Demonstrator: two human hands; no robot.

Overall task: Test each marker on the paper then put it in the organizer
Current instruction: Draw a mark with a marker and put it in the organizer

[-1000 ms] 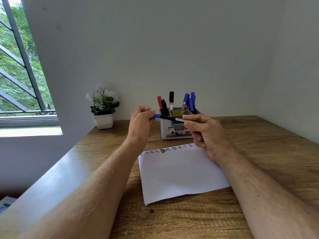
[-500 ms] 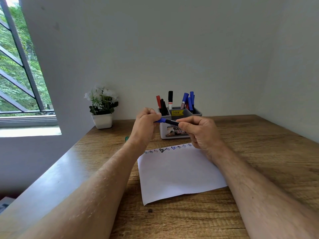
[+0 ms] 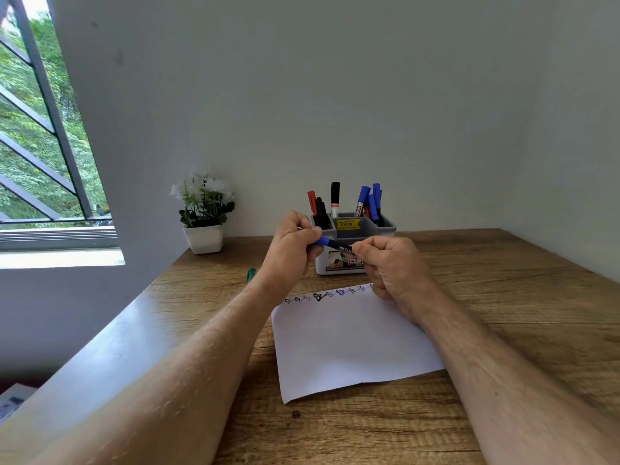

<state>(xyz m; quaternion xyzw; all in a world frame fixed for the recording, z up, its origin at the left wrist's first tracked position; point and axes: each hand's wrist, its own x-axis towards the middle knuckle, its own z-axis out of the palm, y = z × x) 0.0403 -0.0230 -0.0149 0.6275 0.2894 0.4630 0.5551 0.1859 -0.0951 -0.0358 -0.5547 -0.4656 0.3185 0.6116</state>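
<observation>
Both hands hold one blue-capped marker [image 3: 335,245] level above the desk, in front of the organizer. My left hand [image 3: 292,250] grips its blue cap end. My right hand [image 3: 391,266] pinches the dark barrel at the other end. A white sheet of paper [image 3: 352,344] lies below, with a row of small blue, black and red scribbles along its far edge. The grey and white organizer [image 3: 385,226] stands behind the hands, and several red, black and blue markers stand upright in it.
A small green marker [image 3: 251,274] lies on the wooden desk [image 3: 503,297] left of my left wrist. A white pot with white flowers [image 3: 203,213] stands at the back left by the wall. A window is at far left.
Both hands came a little lower and closer together with the marker; the visible barrel between them got shorter.
</observation>
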